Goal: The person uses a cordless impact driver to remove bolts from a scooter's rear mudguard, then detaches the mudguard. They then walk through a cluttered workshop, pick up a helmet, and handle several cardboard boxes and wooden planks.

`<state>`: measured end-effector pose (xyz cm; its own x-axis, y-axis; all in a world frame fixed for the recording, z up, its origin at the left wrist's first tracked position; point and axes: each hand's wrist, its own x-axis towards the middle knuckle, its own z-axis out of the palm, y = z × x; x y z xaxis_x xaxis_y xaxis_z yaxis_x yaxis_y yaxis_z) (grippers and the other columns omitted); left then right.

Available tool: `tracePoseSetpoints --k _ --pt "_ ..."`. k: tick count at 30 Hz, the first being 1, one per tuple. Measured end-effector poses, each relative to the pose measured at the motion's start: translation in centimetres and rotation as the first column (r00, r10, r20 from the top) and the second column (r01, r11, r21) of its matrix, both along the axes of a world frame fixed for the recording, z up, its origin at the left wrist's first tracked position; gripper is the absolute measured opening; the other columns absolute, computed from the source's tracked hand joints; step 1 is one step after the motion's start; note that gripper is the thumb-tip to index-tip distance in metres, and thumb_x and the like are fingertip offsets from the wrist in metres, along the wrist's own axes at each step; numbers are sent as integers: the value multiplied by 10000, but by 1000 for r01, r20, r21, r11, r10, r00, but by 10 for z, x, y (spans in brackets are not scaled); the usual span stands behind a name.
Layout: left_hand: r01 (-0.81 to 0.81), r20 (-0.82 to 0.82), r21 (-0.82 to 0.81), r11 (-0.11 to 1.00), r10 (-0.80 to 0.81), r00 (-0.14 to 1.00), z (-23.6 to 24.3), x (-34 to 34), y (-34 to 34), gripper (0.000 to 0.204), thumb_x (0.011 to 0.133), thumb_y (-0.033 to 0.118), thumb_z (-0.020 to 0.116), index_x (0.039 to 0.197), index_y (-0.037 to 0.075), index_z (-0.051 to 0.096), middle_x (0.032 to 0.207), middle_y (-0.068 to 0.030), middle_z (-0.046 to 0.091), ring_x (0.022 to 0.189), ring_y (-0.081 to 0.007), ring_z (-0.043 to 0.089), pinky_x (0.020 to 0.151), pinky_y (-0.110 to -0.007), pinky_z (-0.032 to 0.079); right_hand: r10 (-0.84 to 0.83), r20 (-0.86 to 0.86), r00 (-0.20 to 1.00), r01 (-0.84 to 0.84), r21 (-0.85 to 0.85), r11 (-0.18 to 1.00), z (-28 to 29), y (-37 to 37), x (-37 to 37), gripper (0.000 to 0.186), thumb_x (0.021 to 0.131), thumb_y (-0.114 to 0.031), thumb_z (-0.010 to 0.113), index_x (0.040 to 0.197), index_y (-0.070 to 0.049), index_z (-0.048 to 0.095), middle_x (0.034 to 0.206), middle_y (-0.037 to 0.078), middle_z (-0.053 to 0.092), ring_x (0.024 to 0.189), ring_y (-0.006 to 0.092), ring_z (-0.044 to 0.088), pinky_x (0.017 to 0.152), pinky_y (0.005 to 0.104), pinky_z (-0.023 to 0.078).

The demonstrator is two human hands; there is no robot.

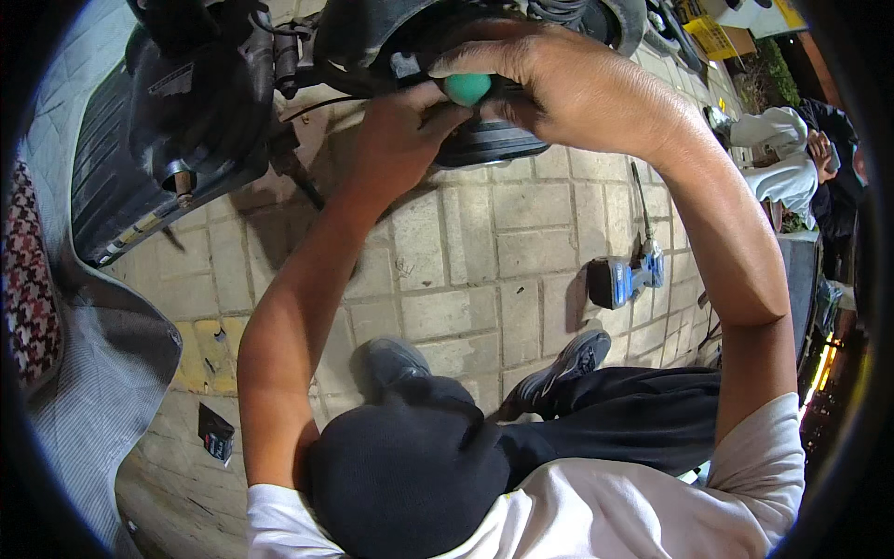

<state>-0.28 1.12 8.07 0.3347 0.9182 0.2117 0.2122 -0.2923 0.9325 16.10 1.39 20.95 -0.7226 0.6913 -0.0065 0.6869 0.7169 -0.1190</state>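
Note:
At the top middle, my right hand (531,88) curls its fingers round a green rounded object (467,88) against the dark underside and wheel area (363,42) of a scooter-like vehicle. My left hand (400,130) is bent in just left of and below the green object, its fingertips close together there; what they grip is hidden or too small to tell. Just below the fingers is a black ribbed part (489,149). A thin black cable (317,107) runs behind my left hand.
A blue-black cordless power tool (624,278) with a long shaft lies on the paving right of centre. Black machinery (186,112) and a quilted grey cover (102,391) fill the left. Another person (792,154) sits at upper right, near a yellow box (722,37). A small dark packet (214,431) lies lower left.

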Motion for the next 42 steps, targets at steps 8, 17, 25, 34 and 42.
tracePoseSetpoints --k 8,17,25,34,42 --pt "100 35 -33 994 -99 994 -14 -2 9 277 856 275 695 984 30 697 707 -104 646 620 -153 541 631 -315 467 161 -171 972 -111 274 955 6 1 -7 468 860 -457 617 936 -3 703 779 210 670 792 391 665 727 429 544" --pt "113 -77 -62 992 -117 990 -14 -6 9 317 890 362 639 989 66 696 756 -121 663 694 -238 621 671 -357 479 110 -93 990 -98 121 988 -2 5 -4 337 850 -301 670 1011 -5 682 815 200 673 819 387 660 761 427 541" --pt "123 -67 2 992 -123 990 -5 -6 -2 241 928 249 605 1059 56 667 883 -156 682 783 -249 642 725 -343 481 -108 199 974 119 -44 992 13 -1 -10 434 910 -376 589 1159 -21 613 1172 168 617 1035 333 629 888 454 512" --pt "150 114 39 988 -153 982 -11 -3 1 249 877 238 663 895 -10 656 686 -172 608 591 -254 579 586 -378 445 -274 389 879 275 55 960 9 4 -15 328 880 -290 635 1074 -26 643 1041 201 652 895 368 652 811 438 537" --pt "189 32 49 981 -190 981 -10 -8 14 262 881 288 669 938 35 703 661 -144 609 561 -199 544 575 -344 445 -240 332 912 244 30 969 6 11 -15 270 893 -286 616 1008 -51 684 911 170 684 893 369 654 817 427 525"
